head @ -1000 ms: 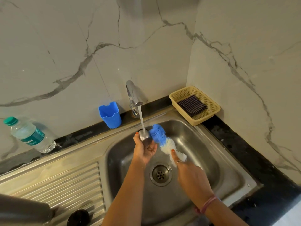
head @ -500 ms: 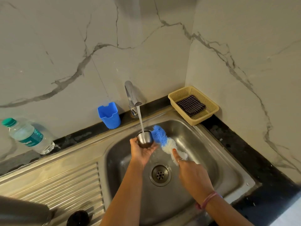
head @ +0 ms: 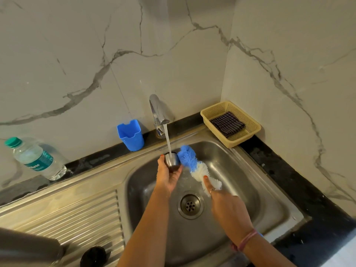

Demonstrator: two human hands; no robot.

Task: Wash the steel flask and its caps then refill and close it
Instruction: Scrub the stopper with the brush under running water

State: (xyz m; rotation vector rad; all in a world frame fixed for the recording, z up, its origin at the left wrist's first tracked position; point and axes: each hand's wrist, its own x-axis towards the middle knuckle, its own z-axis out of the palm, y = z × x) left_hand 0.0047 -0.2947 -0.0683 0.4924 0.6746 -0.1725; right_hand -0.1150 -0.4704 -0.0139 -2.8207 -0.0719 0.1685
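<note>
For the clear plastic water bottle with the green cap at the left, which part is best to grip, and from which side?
Grip the clear plastic water bottle with the green cap round its labelled middle, probably from the sink side. It leans against the marble wall, so the back is closed off. The left hand holds a small steel cap and the right hand a blue and white bottle brush; free one first.
</note>
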